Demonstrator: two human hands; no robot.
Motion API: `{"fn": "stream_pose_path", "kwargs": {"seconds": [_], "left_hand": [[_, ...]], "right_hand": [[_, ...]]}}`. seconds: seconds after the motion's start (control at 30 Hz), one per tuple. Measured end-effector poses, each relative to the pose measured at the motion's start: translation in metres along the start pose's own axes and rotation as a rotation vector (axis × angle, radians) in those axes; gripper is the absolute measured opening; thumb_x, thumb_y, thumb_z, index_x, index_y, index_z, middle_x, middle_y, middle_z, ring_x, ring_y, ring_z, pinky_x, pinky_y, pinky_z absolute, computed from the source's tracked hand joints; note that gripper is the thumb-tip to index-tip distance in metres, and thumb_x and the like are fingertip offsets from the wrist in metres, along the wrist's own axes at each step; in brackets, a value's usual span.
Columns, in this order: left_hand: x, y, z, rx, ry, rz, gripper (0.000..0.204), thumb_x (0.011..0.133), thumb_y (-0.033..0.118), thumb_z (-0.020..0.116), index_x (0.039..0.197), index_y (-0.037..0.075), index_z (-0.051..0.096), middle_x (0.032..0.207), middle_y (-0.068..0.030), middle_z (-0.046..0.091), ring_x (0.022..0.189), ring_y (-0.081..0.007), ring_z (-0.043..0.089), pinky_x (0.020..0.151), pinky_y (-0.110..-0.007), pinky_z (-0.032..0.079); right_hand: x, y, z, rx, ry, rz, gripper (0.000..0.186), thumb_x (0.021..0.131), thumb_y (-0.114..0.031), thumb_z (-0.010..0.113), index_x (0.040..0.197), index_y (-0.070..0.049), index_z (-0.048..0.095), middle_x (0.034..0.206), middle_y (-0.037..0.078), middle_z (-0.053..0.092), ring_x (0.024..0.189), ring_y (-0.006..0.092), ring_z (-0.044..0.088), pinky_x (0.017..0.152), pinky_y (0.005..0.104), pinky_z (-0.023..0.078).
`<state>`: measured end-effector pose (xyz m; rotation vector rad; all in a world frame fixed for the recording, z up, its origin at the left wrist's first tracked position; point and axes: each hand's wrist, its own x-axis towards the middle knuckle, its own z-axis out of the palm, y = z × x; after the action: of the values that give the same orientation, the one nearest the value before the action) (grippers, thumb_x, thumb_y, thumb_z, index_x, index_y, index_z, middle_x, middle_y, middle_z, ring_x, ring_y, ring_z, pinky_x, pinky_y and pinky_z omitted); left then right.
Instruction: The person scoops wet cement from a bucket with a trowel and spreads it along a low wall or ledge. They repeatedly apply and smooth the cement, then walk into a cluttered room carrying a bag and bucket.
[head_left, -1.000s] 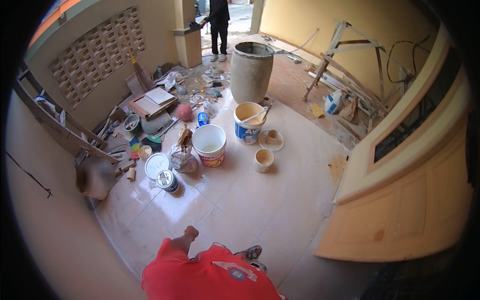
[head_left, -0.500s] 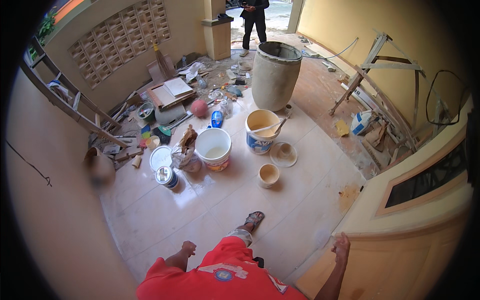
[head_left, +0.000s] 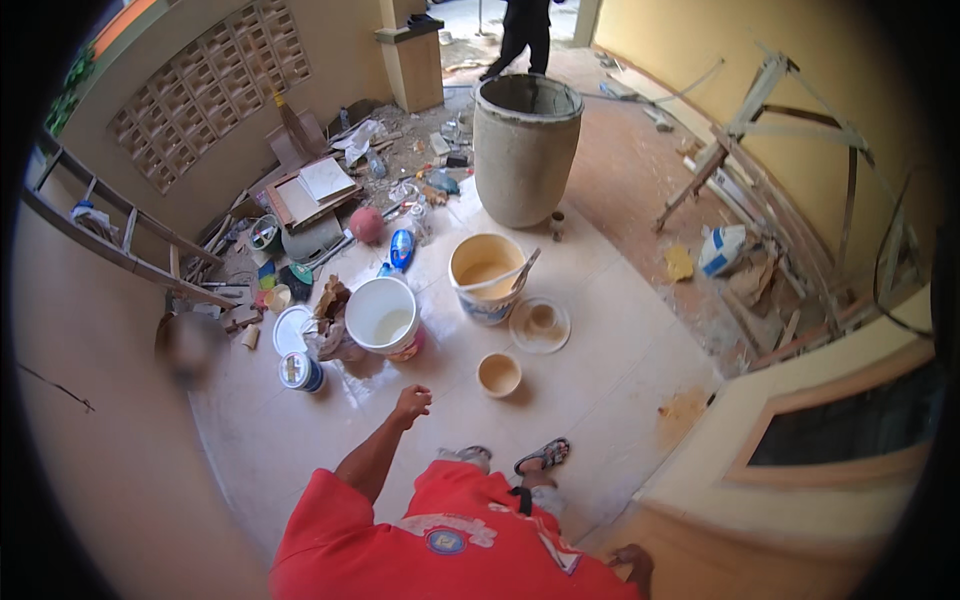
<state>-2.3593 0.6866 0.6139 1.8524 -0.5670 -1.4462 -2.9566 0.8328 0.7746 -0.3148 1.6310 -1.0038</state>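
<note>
My left hand (head_left: 412, 405) reaches forward over the tiled floor, its fingers curled in with nothing seen in them. It is nearest to a white bucket (head_left: 368, 296) with pale liquid inside and to a small beige tub (head_left: 499, 375). Low at the right, beside my red shirt, hangs my right hand (head_left: 634, 562), dim and partly cut off; its fingers look apart and I see nothing in them. Beyond the small tub stands a paint bucket (head_left: 478, 252) of beige paint, with a stick (head_left: 493, 285) and a brush handle (head_left: 528, 264) across its rim. A round lid (head_left: 549, 340) lies beside it.
Ahead stands a tall grey barrel (head_left: 528, 160), with a person (head_left: 526, 40) in dark clothes behind it. Rubble and a pink ball (head_left: 367, 225) lie to the left, near a ladder (head_left: 140, 225). A wooden trestle (head_left: 740, 130) stands at the right wall.
My left hand has swung forward and up; my right hand has dropped back toward the lower edge. Both sandalled feet now show. The view has shifted, and the person behind the barrel has changed stance.
</note>
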Motion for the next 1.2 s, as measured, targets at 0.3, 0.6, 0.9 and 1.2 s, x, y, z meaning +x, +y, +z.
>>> {"fn": "stream_pose_path", "kwargs": {"seconds": [0.3, 0.6, 0.9, 1.2], "left_hand": [[0.027, -0.076, 0.116, 0.118, 0.192, -0.420, 0.016, 0.080, 0.012, 0.064, 0.092, 0.002, 0.064, 0.077, -0.0109, 0.066, 0.065, -0.0235, 0.065, 0.054, -0.039, 0.059], [0.004, -0.047, 0.266, -0.139, -0.015, -0.411, 0.015, 0.084, 0.008, 0.061, 0.097, 0.002, 0.058, 0.083, -0.0081, 0.062, 0.063, -0.0205, 0.062, 0.048, -0.039, 0.055], [0.109, 0.033, 0.319, -0.150, 0.216, -0.326, 0.012, 0.084, 0.010, 0.060, 0.093, 0.003, 0.059, 0.074, -0.0067, 0.060, 0.060, -0.0164, 0.059, 0.045, -0.032, 0.049], [0.173, 0.125, 0.357, -0.495, 0.195, -0.302, 0.009, 0.086, 0.011, 0.060, 0.092, 0.004, 0.058, 0.074, -0.0049, 0.058, 0.059, -0.0166, 0.057, 0.046, -0.032, 0.048]], "right_hand": [[0.215, -0.019, -0.032, -0.567, -0.116, 0.289, 0.049, 0.085, -0.010, 0.058, 0.132, 0.001, 0.050, 0.087, 0.012, 0.066, 0.063, 0.0219, 0.064, 0.047, 0.0322, 0.046], [0.332, -0.173, 0.016, -0.636, -0.094, -0.114, 0.056, 0.085, -0.010, 0.057, 0.138, 0.001, 0.043, 0.095, 0.011, 0.060, 0.068, 0.0196, 0.063, 0.051, 0.0271, 0.047], [0.462, -0.212, 0.000, -0.618, -0.123, 0.027, 0.043, 0.091, -0.017, 0.052, 0.132, -0.003, 0.048, 0.096, 0.011, 0.059, 0.070, 0.0250, 0.063, 0.059, 0.0381, 0.054], [0.534, -0.258, 0.007, -0.590, -0.126, 0.471, 0.027, 0.093, -0.015, 0.045, 0.113, 0.002, 0.049, 0.089, 0.017, 0.060, 0.075, 0.0325, 0.065, 0.066, 0.0462, 0.056]]}}
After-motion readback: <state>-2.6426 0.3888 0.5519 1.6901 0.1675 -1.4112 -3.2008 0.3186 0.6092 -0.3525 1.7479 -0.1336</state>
